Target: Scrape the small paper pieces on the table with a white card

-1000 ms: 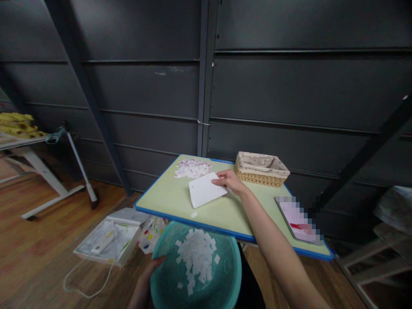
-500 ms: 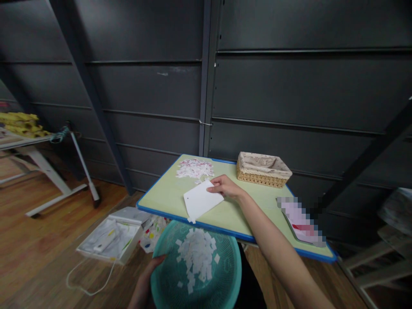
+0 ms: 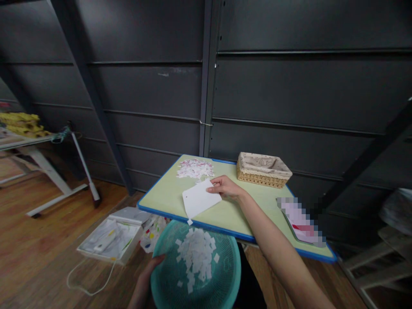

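My right hand (image 3: 224, 187) pinches a white card (image 3: 200, 198) with a small dark hole, held tilted over the front part of the table (image 3: 161, 195). A small white paper piece (image 3: 189, 222) shows at the card's lower corner, by the blue table edge. Below it is a teal mesh basin (image 3: 227, 274) with a heap of small white paper pieces (image 3: 196, 255) inside. My left hand (image 3: 154, 266) grips the basin's left rim; most of its fingers are hidden. A pile of white and pinkish paper pieces (image 3: 195, 168) lies at the table's back left.
A wicker basket (image 3: 262, 180) with a cloth lining stands at the table's back right. A pixelated flat item (image 3: 301, 223) lies near the right edge. On the floor to the left is an open white box (image 3: 120, 257) with a cord. A dark panelled wall (image 3: 154, 94) rises behind.
The card has shifted slightly left. Several paper pieces at its lower corner are down to one visible piece. My left hand and the basin have stayed nearly still.
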`<state>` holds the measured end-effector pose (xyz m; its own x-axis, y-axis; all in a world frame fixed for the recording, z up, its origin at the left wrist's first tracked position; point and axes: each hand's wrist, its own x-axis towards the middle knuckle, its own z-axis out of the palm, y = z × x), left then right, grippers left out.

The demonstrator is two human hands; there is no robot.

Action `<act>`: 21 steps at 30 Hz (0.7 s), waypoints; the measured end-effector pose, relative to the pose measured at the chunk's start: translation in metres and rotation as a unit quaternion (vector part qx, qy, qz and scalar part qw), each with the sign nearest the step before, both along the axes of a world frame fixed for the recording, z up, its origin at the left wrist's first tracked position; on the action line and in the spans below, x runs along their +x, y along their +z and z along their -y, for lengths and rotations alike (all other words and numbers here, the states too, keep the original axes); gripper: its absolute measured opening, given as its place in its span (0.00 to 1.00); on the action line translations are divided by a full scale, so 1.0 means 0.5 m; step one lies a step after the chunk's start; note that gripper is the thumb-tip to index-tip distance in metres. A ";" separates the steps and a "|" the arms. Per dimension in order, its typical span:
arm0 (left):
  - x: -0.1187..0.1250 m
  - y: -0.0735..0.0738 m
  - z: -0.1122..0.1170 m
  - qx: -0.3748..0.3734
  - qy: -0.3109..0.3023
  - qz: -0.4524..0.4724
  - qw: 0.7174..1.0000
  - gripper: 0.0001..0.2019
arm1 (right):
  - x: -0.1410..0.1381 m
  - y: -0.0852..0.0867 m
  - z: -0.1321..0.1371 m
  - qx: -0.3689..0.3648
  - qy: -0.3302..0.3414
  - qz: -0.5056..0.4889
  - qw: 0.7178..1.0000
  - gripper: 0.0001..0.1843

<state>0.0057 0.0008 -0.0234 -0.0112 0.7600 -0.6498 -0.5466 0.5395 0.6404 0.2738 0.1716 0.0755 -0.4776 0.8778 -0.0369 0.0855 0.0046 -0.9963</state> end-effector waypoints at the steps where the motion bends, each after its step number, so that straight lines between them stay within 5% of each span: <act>1: 0.000 0.002 0.000 -0.004 0.000 0.004 1.000 0.08 | -0.003 0.001 0.002 -0.004 0.011 -0.001 1.000 0.21; 4: 0.000 0.007 0.001 0.002 0.000 0.013 1.000 0.09 | -0.004 0.001 -0.001 0.011 -0.027 -0.012 0.999 0.20; 7: -0.001 0.008 0.003 -0.009 -0.005 0.018 1.000 0.13 | 0.009 -0.005 -0.022 0.087 -0.184 -0.045 0.978 0.21; 12: -0.003 -0.004 0.006 -0.006 -0.007 0.038 0.999 0.18 | 0.044 -0.024 -0.064 0.271 -0.421 0.049 0.864 0.21; 15: -0.002 -0.009 0.006 -0.019 -0.003 0.044 0.999 0.19 | 0.050 -0.034 -0.070 0.315 -0.428 0.147 0.834 0.19; 21: 0.005 0.006 0.009 -0.032 -0.004 0.039 0.999 0.22 | 0.040 -0.042 -0.066 0.330 -0.397 0.247 0.820 0.16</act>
<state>0.0083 -0.0036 -0.0201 0.0472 0.7166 -0.6959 -0.5893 0.5824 0.5599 0.2938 0.2044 0.0543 0.1853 0.8113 0.5544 0.7150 0.2758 -0.6425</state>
